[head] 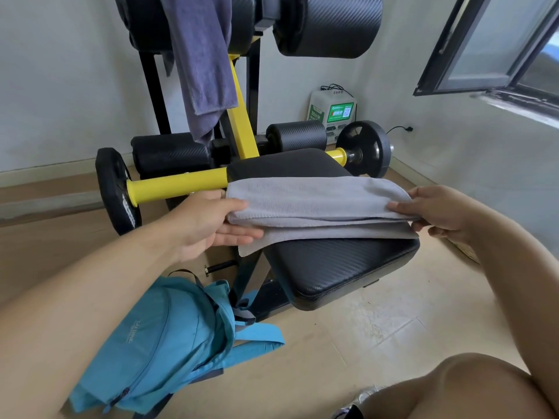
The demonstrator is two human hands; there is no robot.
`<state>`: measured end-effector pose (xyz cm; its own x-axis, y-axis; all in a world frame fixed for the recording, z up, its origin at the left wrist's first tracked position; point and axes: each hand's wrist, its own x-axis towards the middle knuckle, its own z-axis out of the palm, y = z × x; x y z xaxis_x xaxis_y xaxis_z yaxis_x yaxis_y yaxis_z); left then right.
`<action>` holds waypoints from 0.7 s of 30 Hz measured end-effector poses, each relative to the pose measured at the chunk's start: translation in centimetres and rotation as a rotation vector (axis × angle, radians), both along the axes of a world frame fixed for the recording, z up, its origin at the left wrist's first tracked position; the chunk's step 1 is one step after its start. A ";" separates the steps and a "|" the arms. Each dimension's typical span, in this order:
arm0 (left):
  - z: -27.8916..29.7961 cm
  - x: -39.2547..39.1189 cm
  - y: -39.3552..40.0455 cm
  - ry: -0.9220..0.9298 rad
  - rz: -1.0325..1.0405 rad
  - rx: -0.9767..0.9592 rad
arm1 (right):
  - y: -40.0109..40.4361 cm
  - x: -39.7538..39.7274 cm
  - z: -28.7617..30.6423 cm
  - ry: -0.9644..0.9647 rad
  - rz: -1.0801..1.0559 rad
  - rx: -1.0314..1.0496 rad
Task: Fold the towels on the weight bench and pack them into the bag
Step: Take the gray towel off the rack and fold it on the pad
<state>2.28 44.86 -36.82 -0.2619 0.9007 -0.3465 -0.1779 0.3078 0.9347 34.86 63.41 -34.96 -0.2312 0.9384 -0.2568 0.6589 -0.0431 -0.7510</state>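
A light grey towel [320, 207] lies folded in layers across the black seat pad of the weight bench [341, 267]. My left hand [211, 219] holds its left end, thumb on top and fingers under the upper layer. My right hand [435, 213] pinches the right end between thumb and fingers. A darker purple-grey towel [202, 62] hangs unfolded over the bench's upper roller pads. The blue bag [169, 343] lies on the floor to the lower left, beside the bench frame, its straps spread out.
Yellow bars with black weight plates [116, 189] stick out on both sides of the bench. A green-and-white device [332, 111] stands in the far corner. An open window [490, 43] is at the right. My knee [447, 391] is at the bottom right.
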 end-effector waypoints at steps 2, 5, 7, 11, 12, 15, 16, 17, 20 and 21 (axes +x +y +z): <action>-0.4 -0.3 -0.4 0.057 -0.059 -0.106 | -0.1 0.1 0.0 -0.026 0.004 -0.019; -0.7 -0.7 -0.7 0.082 -0.096 -0.162 | 0.0 0.3 0.0 -0.038 -0.005 -0.011; -0.8 -0.9 -0.7 0.129 -0.089 -0.175 | 0.1 0.3 0.1 -0.049 -0.012 -0.006; -1.4 -1.2 -0.7 0.410 -0.083 -0.232 | 0.1 0.5 0.3 -0.121 -0.045 0.055; -1.5 -1.3 -0.8 0.452 -0.086 -0.241 | 0.1 0.5 0.3 -0.127 -0.061 0.082; -1.6 -1.4 -0.8 0.455 -0.094 -0.237 | 0.1 0.6 0.3 -0.119 -0.068 0.135; -1.5 -1.3 -0.8 0.450 -0.094 -0.233 | 0.1 0.6 0.3 -0.120 -0.065 0.144; -1.5 -1.3 -0.7 0.449 -0.087 -0.226 | 0.0 0.6 0.4 -0.123 -0.065 0.152; -1.3 -1.5 -0.7 0.444 -0.051 -0.200 | -0.2 0.6 0.6 -0.136 -0.062 0.136; -1.2 -1.6 -0.7 0.430 -0.043 -0.197 | -0.2 0.6 0.5 -0.146 -0.055 0.120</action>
